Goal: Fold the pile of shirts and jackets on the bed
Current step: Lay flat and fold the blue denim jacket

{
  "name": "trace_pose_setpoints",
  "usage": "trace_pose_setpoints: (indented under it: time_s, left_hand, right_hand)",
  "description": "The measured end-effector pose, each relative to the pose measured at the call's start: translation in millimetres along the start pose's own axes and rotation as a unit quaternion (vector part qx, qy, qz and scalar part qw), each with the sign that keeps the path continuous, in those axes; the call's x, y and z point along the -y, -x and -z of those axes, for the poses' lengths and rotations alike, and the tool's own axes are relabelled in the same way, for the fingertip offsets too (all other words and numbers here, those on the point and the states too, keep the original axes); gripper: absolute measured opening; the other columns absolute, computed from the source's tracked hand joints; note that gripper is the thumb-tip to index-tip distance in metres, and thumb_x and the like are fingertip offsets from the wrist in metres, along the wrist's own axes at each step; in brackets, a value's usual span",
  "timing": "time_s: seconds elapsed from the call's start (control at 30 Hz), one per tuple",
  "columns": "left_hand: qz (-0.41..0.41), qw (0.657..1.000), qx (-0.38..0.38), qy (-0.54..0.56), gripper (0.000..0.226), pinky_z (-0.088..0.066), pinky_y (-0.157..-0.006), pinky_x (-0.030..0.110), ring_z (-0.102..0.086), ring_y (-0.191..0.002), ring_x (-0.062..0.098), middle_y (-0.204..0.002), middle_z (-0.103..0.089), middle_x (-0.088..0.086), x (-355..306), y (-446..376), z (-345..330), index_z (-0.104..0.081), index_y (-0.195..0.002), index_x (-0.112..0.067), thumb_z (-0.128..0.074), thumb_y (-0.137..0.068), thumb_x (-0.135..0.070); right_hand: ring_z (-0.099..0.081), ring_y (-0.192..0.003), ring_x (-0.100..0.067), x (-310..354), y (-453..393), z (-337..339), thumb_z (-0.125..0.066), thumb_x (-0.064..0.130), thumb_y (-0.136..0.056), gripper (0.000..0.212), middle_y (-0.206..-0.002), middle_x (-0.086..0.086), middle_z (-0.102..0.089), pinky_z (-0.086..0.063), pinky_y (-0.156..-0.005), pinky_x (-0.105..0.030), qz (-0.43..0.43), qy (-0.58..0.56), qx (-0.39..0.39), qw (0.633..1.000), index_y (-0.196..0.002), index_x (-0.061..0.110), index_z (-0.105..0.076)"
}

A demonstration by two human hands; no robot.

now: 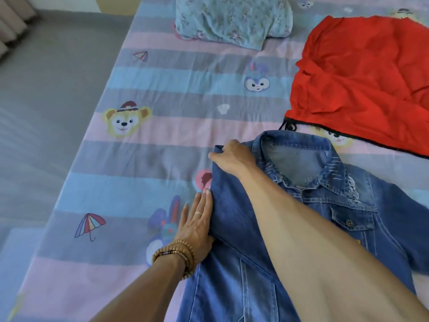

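Right hand point(232, 156) pinches the denim jacket point(301, 217) shoulder; left hand point(197, 226) lies flat, fingers straight, beside the fold: crease firmly along it

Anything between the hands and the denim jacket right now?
Nothing visible. Both hands are already on the denim jacket: right hand grips the folded edge near the collar, left hand lies flat against its side edge.
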State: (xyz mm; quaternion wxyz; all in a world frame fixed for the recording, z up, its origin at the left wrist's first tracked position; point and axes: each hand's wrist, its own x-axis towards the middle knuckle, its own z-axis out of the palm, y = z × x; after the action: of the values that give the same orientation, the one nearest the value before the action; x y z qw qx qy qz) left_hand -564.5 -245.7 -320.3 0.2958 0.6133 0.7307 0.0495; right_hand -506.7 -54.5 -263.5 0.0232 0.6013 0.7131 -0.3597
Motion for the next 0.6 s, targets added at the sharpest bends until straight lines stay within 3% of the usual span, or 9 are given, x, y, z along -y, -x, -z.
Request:
trace_pose_setpoints:
  time_s: [0.1,0.17,0.2,0.27,0.3,0.37,0.47,0.53,0.6]
  left_hand:
    - [-0.003,1.0,0.01,0.023,0.109,0.022,-0.11,0.03,0.034,-0.134,0.006,-0.144,0.037,-0.018,4.3,-0.9,-2.4,0.044,-0.128,-0.029,-0.053,-0.08,-0.014]
    - [-0.007,0.999,0.009,0.035,0.107,0.021,-0.111,0.03,0.034,-0.134,0.005,-0.144,0.036,-0.02,5.6,-2.6,-3.2,0.041,-0.13,-0.031,-0.053,-0.081,-0.015]
    - [-0.01,0.999,0.012,0.04,0.106,0.02,-0.111,0.03,0.033,-0.135,0.004,-0.144,0.036,-0.02,5.7,-4.0,-2.8,0.04,-0.131,-0.031,-0.053,-0.081,-0.014]
    - [-0.011,0.999,0.017,0.044,0.106,0.018,-0.112,0.032,0.03,-0.136,0.004,-0.145,0.034,-0.02,3.3,-3.3,-3.3,0.038,-0.132,-0.031,-0.054,-0.081,-0.014]
    - [-0.01,0.999,0.013,0.044,0.106,0.017,-0.113,0.033,0.028,-0.138,0.006,-0.146,0.033,-0.019,2.8,-2.0,-2.7,0.037,-0.133,-0.03,-0.054,-0.081,-0.014]
    - [-0.009,0.999,0.016,0.038,0.106,0.014,-0.115,0.035,0.023,-0.143,0.01,-0.151,0.028,-0.017,-1.0,1.1,0.6,0.034,-0.139,-0.025,-0.055,-0.082,-0.013]
    - [0.011,1.0,0.014,0.0,0.103,0.008,-0.118,0.039,0.015,-0.147,0.016,-0.159,0.019,-0.007,-6.0,4.9,7.8,0.019,-0.15,-0.019,-0.059,-0.083,-0.014]
    - [0.033,0.998,0.002,-0.056,0.096,0.002,-0.12,0.044,0.01,-0.148,0.019,-0.161,0.014,-0.001,-16.8,11.0,10.5,0.012,-0.152,-0.016,-0.058,-0.086,-0.017]
    - [0.055,0.988,-0.03,-0.14,0.088,-0.002,-0.118,0.052,0.01,-0.148,0.027,-0.161,0.015,0.006,-38.6,24.8,9.9,0.011,-0.152,-0.014,-0.05,-0.089,-0.011]
  right_hand:
    - [-0.053,-0.075,-0.028,5.3,-25.7,-8.1,-0.057,0.018,-0.087,0.029,-0.071,-0.004,-0.051,-0.034,-0.052,-0.025,-0.01,0.011,0.01,1.0,-0.063,0.015,-0.04]
    - [-0.051,-0.071,-0.027,1.0,-24.0,-13.5,-0.058,0.017,-0.088,0.033,-0.064,-0.002,-0.048,-0.033,-0.051,-0.027,-0.004,-0.023,-0.022,0.999,-0.059,0.013,-0.042]
    - [-0.053,-0.073,-0.027,-0.9,-16.2,-15.5,-0.057,0.018,-0.088,0.027,-0.067,-0.002,-0.051,-0.039,-0.056,-0.028,0.01,-0.047,-0.043,0.998,-0.063,0.013,-0.048]
    - [-0.058,-0.093,-0.026,-11.2,14.9,-19.6,-0.058,0.018,-0.089,0.01,-0.094,-0.003,-0.064,-0.048,-0.08,-0.035,0.05,-0.075,-0.08,0.993,-0.097,0.015,-0.063]
    - [-0.056,-0.106,-0.025,-18.9,36.9,-22.6,-0.06,0.018,-0.088,0.029,-0.112,-0.003,-0.062,-0.046,-0.091,-0.04,0.076,-0.063,-0.099,0.99,-0.117,0.015,-0.059]
    - [-0.048,-0.122,-0.026,-50.3,92.2,-26.2,-0.064,0.017,-0.085,0.049,-0.13,-0.006,-0.053,-0.039,-0.101,-0.046,0.09,0.002,-0.156,0.984,-0.132,0.014,-0.05]
    - [-0.046,-0.128,-0.032,-125.3,173.1,-31.8,-0.075,0.015,-0.074,0.044,-0.134,-0.011,-0.052,-0.034,-0.105,-0.056,0.018,0.142,-0.196,0.97,-0.116,0.015,-0.064]
    - [-0.043,-0.131,-0.037,-173.8,226.2,-25.4,-0.081,0.019,-0.066,0.041,-0.136,-0.013,-0.052,-0.032,-0.104,-0.061,-0.073,0.2,-0.186,0.959,-0.106,0.017,-0.07]
    - [-0.035,-0.135,-0.04,-204.5,265.7,-11.2,-0.078,0.027,-0.071,0.04,-0.144,-0.012,-0.044,-0.028,-0.106,-0.061,-0.152,0.212,-0.145,0.954,-0.109,0.022,-0.068]
